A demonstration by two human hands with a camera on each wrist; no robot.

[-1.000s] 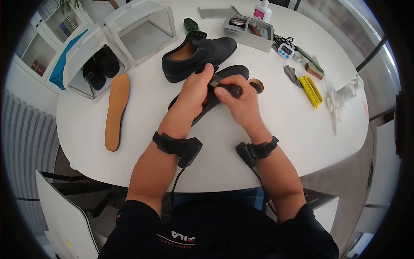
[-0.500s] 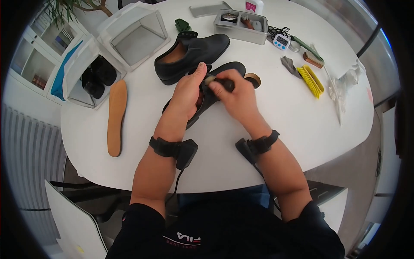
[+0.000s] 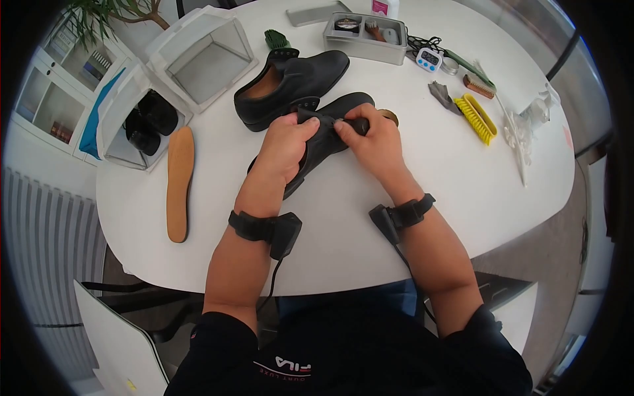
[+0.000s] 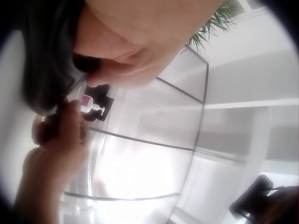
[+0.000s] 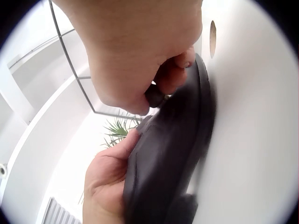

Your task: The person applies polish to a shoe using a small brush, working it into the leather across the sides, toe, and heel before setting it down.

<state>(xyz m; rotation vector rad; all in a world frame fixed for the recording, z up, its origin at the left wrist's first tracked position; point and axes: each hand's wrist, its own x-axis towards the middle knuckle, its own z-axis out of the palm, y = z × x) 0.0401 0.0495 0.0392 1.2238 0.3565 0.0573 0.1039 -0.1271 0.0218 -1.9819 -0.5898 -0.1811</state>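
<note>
A black leather shoe (image 3: 323, 146) lies on the white table in front of the person, toe pointing away to the right. At its opening, the left hand (image 3: 282, 148) grips the upper, thumb on the tongue and most fingers hidden. Between the fingers of the right hand (image 3: 378, 142) is a small dark-handled brush (image 3: 360, 125), its tip down at the shoe's throat and hidden by the fingertips. In the right wrist view the brush handle (image 5: 154, 96) pokes out over the shoe (image 5: 163, 154). Just beyond stands the other black shoe (image 3: 310, 74), upright.
An orange-brown insole (image 3: 179, 185) lies left, near clear shoe boxes (image 3: 205, 63). A round tin (image 3: 389, 117) sits partly behind the right hand. Toward the back are a metal case (image 3: 366, 47), a green brush (image 3: 277, 39) and a timer (image 3: 429, 59). A yellow brush (image 3: 475, 119) lies right.
The right hand has brought the brush from beside the left thumb slightly right, onto the shoe's throat. The left thumb has lowered onto the tongue. The head view has shifted a little.
</note>
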